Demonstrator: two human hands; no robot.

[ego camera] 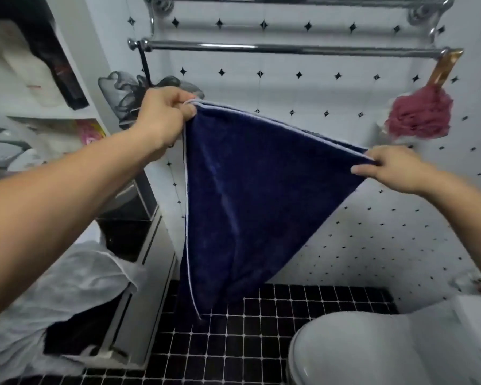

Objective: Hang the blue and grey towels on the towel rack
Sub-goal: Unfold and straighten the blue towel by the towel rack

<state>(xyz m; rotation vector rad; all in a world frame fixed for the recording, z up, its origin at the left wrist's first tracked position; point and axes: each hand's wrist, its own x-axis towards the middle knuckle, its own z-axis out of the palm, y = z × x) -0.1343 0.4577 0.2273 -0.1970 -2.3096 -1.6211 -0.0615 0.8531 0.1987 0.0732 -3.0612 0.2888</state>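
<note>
Blue towel: dark navy terry cloth with a pale piped edge, held up in the air by two top corners, the left corner higher than the right, so its upper edge sloped down to the right. The cloth hung in soft folds and tapered to a point above the floor. Towel rack: chrome wall-mounted bars, set above the towel and apart from it; front bar bare along its middle.

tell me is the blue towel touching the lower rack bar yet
Apart. The head view shows the blue towel held below the lower rack bar, white wall tile between them.
</note>
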